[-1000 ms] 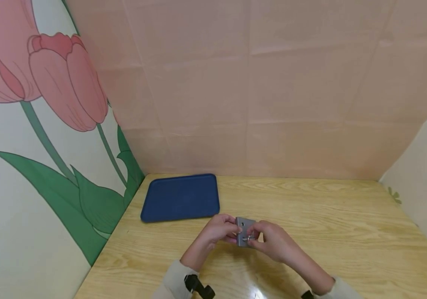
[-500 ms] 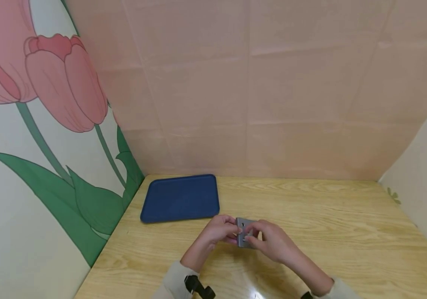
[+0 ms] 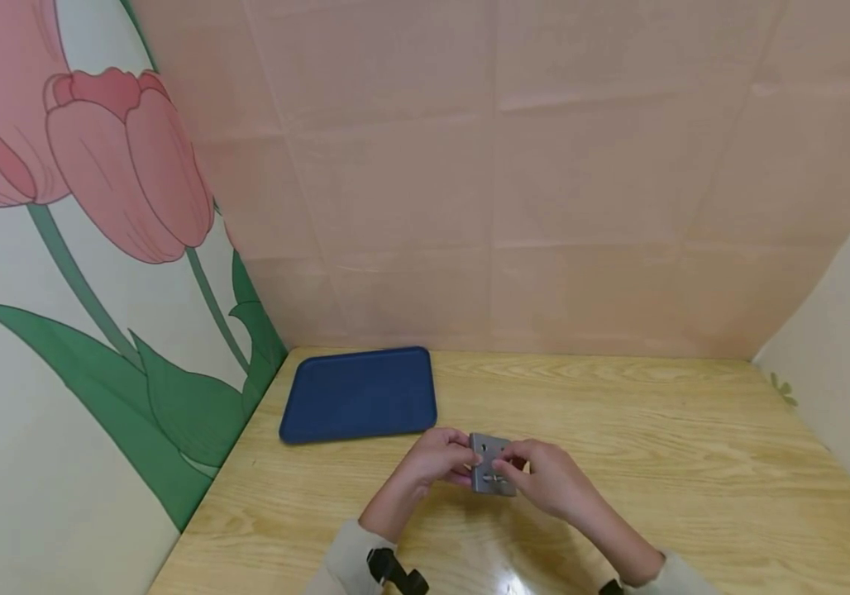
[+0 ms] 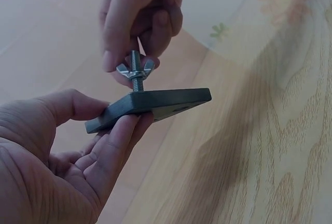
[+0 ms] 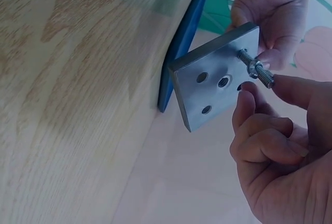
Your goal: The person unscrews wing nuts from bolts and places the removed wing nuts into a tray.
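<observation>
My left hand (image 3: 440, 454) grips a grey metal plate (image 5: 212, 79) by its edge, thumb on one face and fingers beneath, above the table. A threaded bolt (image 4: 136, 58) stands out of one hole near the plate's edge, and a wing nut (image 4: 136, 71) sits partway along it. My right hand (image 3: 550, 478) hovers by the bolt, thumb and index finger slightly apart. In the right wrist view its thumb tip is close to the bolt's free end; whether it touches cannot be told. Several other holes show in the plate.
A dark blue tray (image 3: 358, 395) lies on the wooden table (image 3: 656, 446), behind and left of my hands. A pinkish sheet (image 3: 499, 182) covers the back, and a wall with painted tulips (image 3: 127, 165) stands at the left.
My right thumb and index finger, earlier over the wing nut, have drawn back slightly to the right, so the bolt shows again. The left hand and plate stay nearly in place.
</observation>
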Motion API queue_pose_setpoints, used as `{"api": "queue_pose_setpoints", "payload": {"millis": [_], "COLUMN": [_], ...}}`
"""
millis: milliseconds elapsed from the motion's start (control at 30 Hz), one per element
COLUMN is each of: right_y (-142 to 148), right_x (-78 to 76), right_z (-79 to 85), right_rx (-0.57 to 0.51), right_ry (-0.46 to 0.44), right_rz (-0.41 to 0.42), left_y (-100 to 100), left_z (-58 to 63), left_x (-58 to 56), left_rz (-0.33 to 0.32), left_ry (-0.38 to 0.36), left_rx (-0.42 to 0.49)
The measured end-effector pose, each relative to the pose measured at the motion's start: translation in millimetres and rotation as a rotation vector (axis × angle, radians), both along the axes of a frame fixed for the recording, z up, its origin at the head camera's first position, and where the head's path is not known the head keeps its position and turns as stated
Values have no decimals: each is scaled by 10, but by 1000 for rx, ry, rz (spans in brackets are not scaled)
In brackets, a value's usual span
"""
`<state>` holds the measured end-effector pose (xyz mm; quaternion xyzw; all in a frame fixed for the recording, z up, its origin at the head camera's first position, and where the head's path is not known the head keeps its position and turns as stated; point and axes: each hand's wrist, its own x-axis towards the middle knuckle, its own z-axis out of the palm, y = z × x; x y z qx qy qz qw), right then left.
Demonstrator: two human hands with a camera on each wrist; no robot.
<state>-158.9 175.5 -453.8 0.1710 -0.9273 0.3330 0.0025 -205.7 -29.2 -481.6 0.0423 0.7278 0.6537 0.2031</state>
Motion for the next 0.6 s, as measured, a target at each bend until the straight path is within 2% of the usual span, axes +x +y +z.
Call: {"api": "queue_pose_setpoints", "payload": {"millis": [333, 600], "right_y": [-9, 7], "right_x": [21, 44], "right_z": [15, 18], "right_rx": [9, 2], "right_ry": [-11, 39], "right_rz": [52, 102], "left_y": [-30, -25], "left_z": [2, -11], "left_x": [3, 2], "left_rz": [-1, -8], "left_ry": [-7, -1], "left_rx": [17, 20]}}
